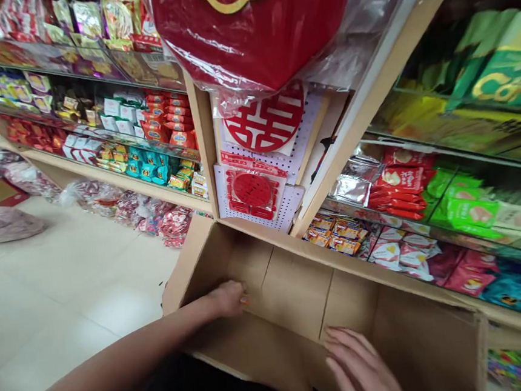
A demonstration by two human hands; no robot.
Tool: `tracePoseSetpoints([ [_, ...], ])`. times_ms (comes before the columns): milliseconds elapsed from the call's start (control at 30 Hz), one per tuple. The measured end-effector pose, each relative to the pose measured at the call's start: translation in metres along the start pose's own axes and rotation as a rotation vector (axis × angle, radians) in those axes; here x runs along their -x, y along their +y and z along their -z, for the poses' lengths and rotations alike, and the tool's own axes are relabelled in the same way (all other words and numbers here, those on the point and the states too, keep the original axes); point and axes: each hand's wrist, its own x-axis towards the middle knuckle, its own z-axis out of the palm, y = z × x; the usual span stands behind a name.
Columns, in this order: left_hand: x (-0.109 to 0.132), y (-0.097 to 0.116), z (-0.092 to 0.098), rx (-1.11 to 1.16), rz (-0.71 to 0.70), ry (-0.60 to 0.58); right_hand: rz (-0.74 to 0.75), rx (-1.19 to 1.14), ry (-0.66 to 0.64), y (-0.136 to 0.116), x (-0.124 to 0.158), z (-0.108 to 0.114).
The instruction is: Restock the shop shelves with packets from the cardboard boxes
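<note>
A large open cardboard box (295, 280) stands in front of me, against the foot of the shelves. My left hand (227, 298) reaches down into its left part with the fingers curled closed. A tiny orange bit shows at the fingertips; I cannot make out what it is. Over the box's near right part is my right hand (360, 363), its fingers stretched out and holding nothing that I can see. Whether it touches the cardboard, I cannot tell.
Shelves of small wrapped sweets (144, 117) run along the left, with more packets (400, 183) on the right. A red bag (255, 31) in clear plastic hangs above the box. Red paper-cut decorations (265, 122) hang behind. Plastic bags of goods (172, 224) lie on the pale floor (86, 284).
</note>
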Motion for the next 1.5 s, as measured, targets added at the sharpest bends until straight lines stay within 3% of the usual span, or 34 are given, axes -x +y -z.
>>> tracePoseSetpoints([
  [133,-0.009,0.053,0.019,0.322,-0.002,-0.406,-0.596,-0.494,0.046,-0.013,-0.005,-0.046],
  [200,-0.009,0.082,0.027,0.942,0.372,-0.705,-0.754,-0.716,0.086,-0.02,-0.018,-0.053],
  [233,-0.009,0.094,0.03,1.157,0.529,-0.727,-0.798,-0.771,0.125,-0.022,-0.024,-0.053],
  [267,-0.008,0.105,0.032,1.314,0.626,-0.719,-0.831,-0.788,0.17,-0.024,-0.03,-0.051],
  [333,-0.006,0.119,0.031,1.44,0.676,-0.607,-0.876,-0.77,0.255,-0.025,-0.037,-0.047],
  [433,-0.001,0.126,0.024,1.322,0.587,-0.385,-0.954,-0.777,0.313,-0.024,-0.04,-0.045],
  [500,0.001,0.124,0.017,1.228,0.538,-0.301,-1.006,-0.772,0.343,-0.026,-0.039,-0.047],
  [667,0.006,0.12,0.011,1.092,0.474,-0.25,-1.067,-0.7,0.416,-0.034,-0.039,-0.05],
  [800,0.008,0.121,0.01,1.066,0.506,-0.22,-1.144,-0.906,0.49,-0.035,-0.041,-0.052],
  [900,0.008,0.123,0.007,1.079,0.536,-0.154,-1.043,-1.04,0.458,-0.038,-0.04,-0.054],
  [1033,0.008,0.123,0.01,1.101,0.49,-0.186,-0.83,-0.952,0.251,-0.046,-0.036,-0.045],
  [1100,0.008,0.119,0.017,1.083,0.419,-0.225,-0.76,-0.771,0.269,-0.043,-0.037,-0.026],
  [1167,0.008,0.113,0.024,1.032,0.323,-0.228,-0.585,-0.481,0.426,-0.027,-0.042,0.005],
  [1233,0.007,0.104,0.031,0.969,0.257,-0.223,-0.343,-0.102,0.56,0.003,-0.052,0.043],
  [1300,0.009,0.095,0.033,0.911,0.239,-0.241,-0.307,0.226,0.518,0.041,-0.066,0.076],
  [1333,0.011,0.092,0.032,0.882,0.238,-0.261,-0.347,0.34,0.457,0.062,-0.073,0.088],
  [1400,0.016,0.086,0.027,0.827,0.239,-0.322,-0.375,0.433,0.132,0.101,-0.088,0.1],
  [1500,0.025,0.082,0.017,0.735,0.214,-0.43,-0.422,0.454,-0.276,0.15,-0.11,0.089],
])
